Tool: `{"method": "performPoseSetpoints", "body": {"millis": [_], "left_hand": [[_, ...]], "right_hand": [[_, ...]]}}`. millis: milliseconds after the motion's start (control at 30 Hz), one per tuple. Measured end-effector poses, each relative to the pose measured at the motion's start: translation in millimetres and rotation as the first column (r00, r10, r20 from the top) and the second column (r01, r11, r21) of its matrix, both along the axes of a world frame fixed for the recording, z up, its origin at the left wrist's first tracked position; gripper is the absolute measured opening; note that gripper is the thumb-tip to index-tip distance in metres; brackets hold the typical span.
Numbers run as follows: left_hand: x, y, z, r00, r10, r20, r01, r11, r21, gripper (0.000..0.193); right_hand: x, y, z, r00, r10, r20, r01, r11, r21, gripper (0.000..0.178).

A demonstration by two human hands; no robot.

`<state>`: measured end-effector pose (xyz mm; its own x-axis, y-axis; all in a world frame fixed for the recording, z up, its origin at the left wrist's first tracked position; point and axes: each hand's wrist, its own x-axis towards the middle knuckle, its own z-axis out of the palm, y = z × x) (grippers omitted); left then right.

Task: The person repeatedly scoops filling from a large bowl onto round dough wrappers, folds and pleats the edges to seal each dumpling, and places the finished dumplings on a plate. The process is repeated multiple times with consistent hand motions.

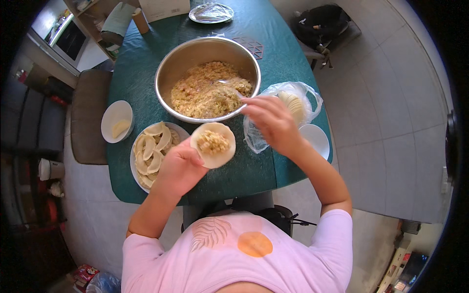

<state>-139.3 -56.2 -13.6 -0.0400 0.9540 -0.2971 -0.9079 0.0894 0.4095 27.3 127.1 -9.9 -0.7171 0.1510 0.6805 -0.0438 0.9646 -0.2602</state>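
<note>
A round dumpling wrapper (pixel 222 159) lies on the fingers of my left hand (pixel 181 168), gripped at its edge by the thumb. A mound of minced filling (pixel 213 141) sits in its middle. My right hand (pixel 274 122) pinches the handle of a spoon (pixel 235 88) over the near right side of a large steel bowl (pixel 167 73). The spoon's head reaches the filling mix (pixel 205 93) in that bowl. Below my right hand, a clear plastic bag (pixel 254 136) holds a stack of wrappers (pixel 293 106). Folded dumplings (pixel 150 154) crowd a white plate beside my left hand.
On the green-covered table (pixel 244 178), a white bowl (pixel 109 122) with a pale piece inside stands at left, another white bowl (pixel 317 140) at right. A wrapped plate (pixel 211 13) and a reddish trivet (pixel 251 48) lie beyond the steel bowl. A padded chair (pixel 89 117) stands left.
</note>
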Motion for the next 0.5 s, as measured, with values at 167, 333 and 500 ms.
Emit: {"method": "performPoseSetpoints", "body": {"millis": [167,333,500], "left_hand": [[12.6,-33.6,-3.1,1.000,0.007,-0.024,-0.008,0.999,-0.047,0.066],[13.7,-63.5,-5.1,0.994,0.083,-0.067,-0.088,0.993,-0.077,0.069],[16.9,-67.6,-11.0,0.995,0.087,-0.048,-0.092,0.990,-0.105,0.071]], "right_hand": [[-22.8,-25.1,-6.1,0.991,0.119,0.069,-0.126,0.987,0.104,0.027],[-14.0,-30.6,8.2,0.998,0.052,0.021,-0.055,0.981,0.185,0.027],[-2.6,-29.7,-1.3,0.973,0.084,0.214,-0.128,0.972,0.198,0.031]]}}
